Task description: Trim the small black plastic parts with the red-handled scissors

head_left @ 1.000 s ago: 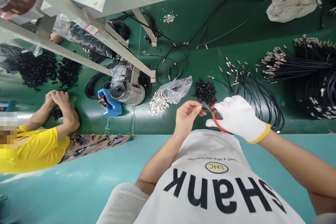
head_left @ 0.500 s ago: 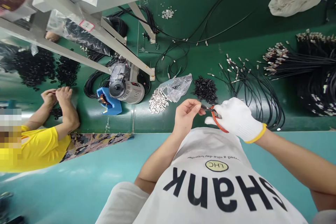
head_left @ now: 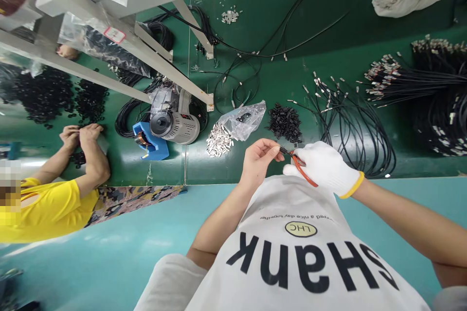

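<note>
My left hand (head_left: 258, 161) is bare and pinches a small dark piece (head_left: 282, 149) between thumb and fingertips, just above the green table's (head_left: 277, 82) front edge. My right hand (head_left: 326, 167), in a white glove with a yellow cuff, is closed round red-handled pliers (head_left: 301, 170). The pliers' jaws meet the small piece at my left fingertips. What the piece is exactly is too small to make out. Both hands are close to my white shirt.
Behind my hands lie a pile of metal terminals (head_left: 219, 140), a clear plastic bag (head_left: 245, 120), a heap of small black parts (head_left: 285, 122) and looped black cables (head_left: 352, 126). Cable bundles (head_left: 419, 82) fill the right. A grey motor unit (head_left: 175, 125) stands to the left, where a co-worker's hands (head_left: 82, 137) work.
My hands stay together at the pliers' jaws, shifted slightly down the picture. The co-worker's hands have shifted a little on the table.
</note>
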Action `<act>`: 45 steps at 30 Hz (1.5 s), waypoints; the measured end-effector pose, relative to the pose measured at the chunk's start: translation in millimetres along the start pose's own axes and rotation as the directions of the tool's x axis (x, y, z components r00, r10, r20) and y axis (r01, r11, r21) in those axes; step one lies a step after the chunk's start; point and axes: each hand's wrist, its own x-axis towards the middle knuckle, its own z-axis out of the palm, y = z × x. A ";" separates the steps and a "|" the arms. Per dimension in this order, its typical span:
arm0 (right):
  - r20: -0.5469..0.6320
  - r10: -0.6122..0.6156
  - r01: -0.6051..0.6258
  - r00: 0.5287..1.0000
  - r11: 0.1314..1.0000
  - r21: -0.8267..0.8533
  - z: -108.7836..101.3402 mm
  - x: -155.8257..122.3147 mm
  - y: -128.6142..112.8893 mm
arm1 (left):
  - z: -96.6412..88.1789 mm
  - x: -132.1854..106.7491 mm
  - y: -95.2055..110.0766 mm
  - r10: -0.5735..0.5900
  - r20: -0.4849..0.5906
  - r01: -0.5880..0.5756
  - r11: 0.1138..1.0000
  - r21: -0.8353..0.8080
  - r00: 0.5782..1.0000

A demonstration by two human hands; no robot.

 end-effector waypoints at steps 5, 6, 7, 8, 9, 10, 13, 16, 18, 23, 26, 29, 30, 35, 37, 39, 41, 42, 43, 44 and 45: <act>-0.002 0.025 -0.025 1.000 1.000 0.009 2.7 -1.7 -1.5 | -0.6 -1.1 -7.7 -0.007 0.033 0.007 1.000 0.014 0.999; 0.003 0.031 -0.031 1.000 1.000 -0.002 5.0 -2.8 -2.4 | -0.9 -1.1 -8.6 -0.003 0.036 0.003 1.000 0.015 0.999; 0.009 0.035 -0.035 0.999 0.999 -0.009 7.6 -3.8 -3.3 | -1.1 -1.1 -9.1 0.000 0.036 -0.001 1.000 0.013 0.999; 0.017 0.039 -0.039 0.999 0.999 -0.012 10.2 -4.8 -4.2 | -1.2 -1.1 -9.4 0.004 0.031 -0.004 1.000 0.009 1.000; 0.027 0.044 -0.043 0.999 0.999 -0.007 12.8 -5.5 -5.1 | -1.0 -1.0 -9.5 0.004 0.026 -0.004 1.000 0.007 1.000; 0.038 0.050 -0.050 0.998 0.999 0.004 15.1 -5.9 -5.9 | -0.6 -1.0 -9.4 0.001 0.020 -0.001 1.000 0.006 1.000; 0.058 0.086 -0.088 0.995 0.995 0.036 19.5 -5.2 -8.3 | 1.7 -1.0 -9.6 -0.016 0.001 0.016 1.000 0.010 1.000; 0.058 0.125 -0.127 0.990 0.991 0.035 19.8 -3.3 -11.2 | 4.4 -1.9 -11.5 -0.040 -0.014 0.040 0.999 -0.015 0.999; 0.050 0.157 -0.159 0.986 0.987 0.024 18.1 -2.5 -13.1 | 5.4 -3.0 -13.5 -0.048 -0.011 0.047 0.999 -0.025 0.999; 0.019 0.169 -0.169 0.985 0.986 -0.002 9.2 -2.1 -13.3 | 4.0 -5.3 -17.4 0.027 0.018 -0.028 0.999 0.032 0.999; 0.056 0.148 -0.149 0.987 0.989 0.020 2.8 -1.3 -11.1 | 4.2 -6.4 -18.1 0.049 0.027 -0.050 0.998 0.035 0.998; 0.091 0.134 -0.139 0.987 0.989 0.049 -1.7 -0.7 -9.5 | 7.2 -8.5 -18.2 0.049 0.025 -0.050 0.999 0.014 0.998; 0.095 0.127 -0.133 0.987 0.990 0.056 -2.7 -0.8 -9.1 | 8.4 -9.3 -18.2 0.046 0.022 -0.046 0.999 0.003 0.999; 0.083 0.101 -0.107 0.991 0.991 0.079 -5.3 -3.0 -7.6 | 11.6 -11.2 -17.0 0.025 0.002 -0.024 0.996 -0.085 1.000; 0.079 0.091 -0.098 0.993 0.991 0.087 -6.8 -3.7 -7.1 | 11.4 -11.1 -16.3 0.021 -0.004 -0.022 0.994 -0.110 1.000; 0.081 0.087 -0.094 0.993 0.991 0.090 -8.5 -3.6 -6.8 | 11.2 -11.1 -15.9 0.017 0.004 -0.017 0.994 -0.104 1.000; 0.085 0.096 -0.103 0.992 0.991 0.087 -10.0 -2.6 -6.6 | 11.5 -11.5 -16.3 0.017 0.018 -0.016 0.997 -0.082 1.000; 0.087 0.101 -0.108 0.991 0.990 0.086 -10.4 -1.9 -6.6 | 11.8 -11.7 -16.7 0.021 0.022 -0.020 0.997 -0.070 1.000; 0.089 0.106 -0.114 0.990 0.990 0.086 -10.5 -1.3 -6.5 | 12.1 -12.0 -17.3 0.026 0.025 -0.025 0.998 -0.060 0.999; 0.092 0.110 -0.118 0.990 0.989 0.087 -10.2 -0.7 -6.4 | 12.2 -12.2 -17.9 0.031 0.025 -0.030 0.998 -0.051 0.999; 0.093 0.112 -0.120 0.989 0.989 0.087 -9.5 -0.3 -6.3 | 12.2 -12.4 -18.6 0.035 0.026 -0.034 0.999 -0.043 0.999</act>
